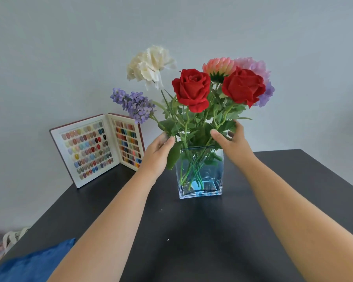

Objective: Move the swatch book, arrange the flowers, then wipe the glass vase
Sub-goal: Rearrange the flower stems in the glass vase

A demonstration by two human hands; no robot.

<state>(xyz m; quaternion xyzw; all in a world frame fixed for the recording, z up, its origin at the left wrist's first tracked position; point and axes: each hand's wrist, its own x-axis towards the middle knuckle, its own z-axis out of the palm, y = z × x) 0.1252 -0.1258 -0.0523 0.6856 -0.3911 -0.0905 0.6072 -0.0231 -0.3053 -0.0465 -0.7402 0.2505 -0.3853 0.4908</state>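
Note:
A square glass vase stands mid-table and holds a bunch of flowers: two red roses, a white bloom, a pink one and purple sprays. My left hand is at the left of the stems just above the vase's rim, fingers touching the leaves. My right hand cups the stems and leaves from the right, fingers curled among them. An open swatch book with rows of coloured nail samples stands upright at the table's back left, against the wall.
The black table ends at a grey wall. A blue cloth lies at the front left corner. A patterned bag shows beyond the left edge.

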